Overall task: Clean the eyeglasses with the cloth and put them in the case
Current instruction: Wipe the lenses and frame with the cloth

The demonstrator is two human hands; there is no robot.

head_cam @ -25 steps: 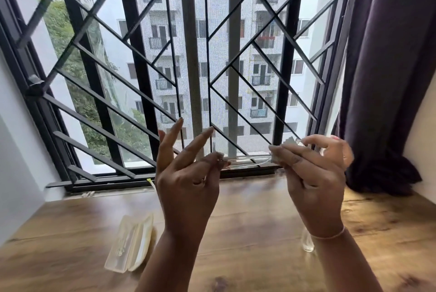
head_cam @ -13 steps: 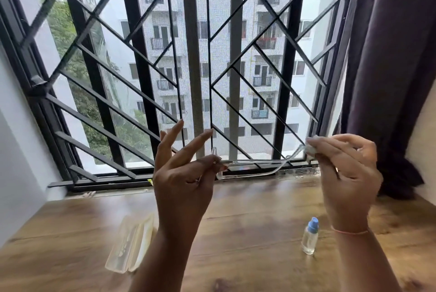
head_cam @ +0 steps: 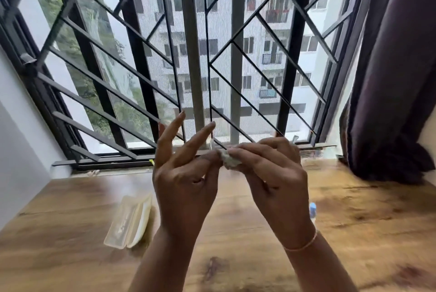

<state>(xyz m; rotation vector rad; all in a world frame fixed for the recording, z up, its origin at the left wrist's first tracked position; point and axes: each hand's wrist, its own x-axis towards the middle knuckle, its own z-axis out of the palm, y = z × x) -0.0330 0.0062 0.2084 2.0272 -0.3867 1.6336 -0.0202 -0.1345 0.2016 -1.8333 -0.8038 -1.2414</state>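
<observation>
Both hands are raised in front of the window. My left hand (head_cam: 186, 173) pinches the clear-framed eyeglasses (head_cam: 212, 145) between thumb and ring finger, its other fingers spread upward. Only a thin sliver of the glasses shows between the hands. My right hand (head_cam: 271, 173) holds a small crumpled whitish cloth (head_cam: 230, 161) pressed against the glasses right beside the left fingertips. An open pale cream case (head_cam: 128, 222) lies on the wooden table (head_cam: 70, 221), below and left of the left hand.
A small spray bottle with a blue cap (head_cam: 312, 209) stands on the table, partly hidden behind my right wrist. Black window bars (head_cam: 139, 56) run along the far edge. A dark curtain (head_cam: 389, 79) hangs at the right.
My right hand with the cloth has slid left along the glasses, from their right end to right beside my left fingertips. My left hand has kept its pinch in place.
</observation>
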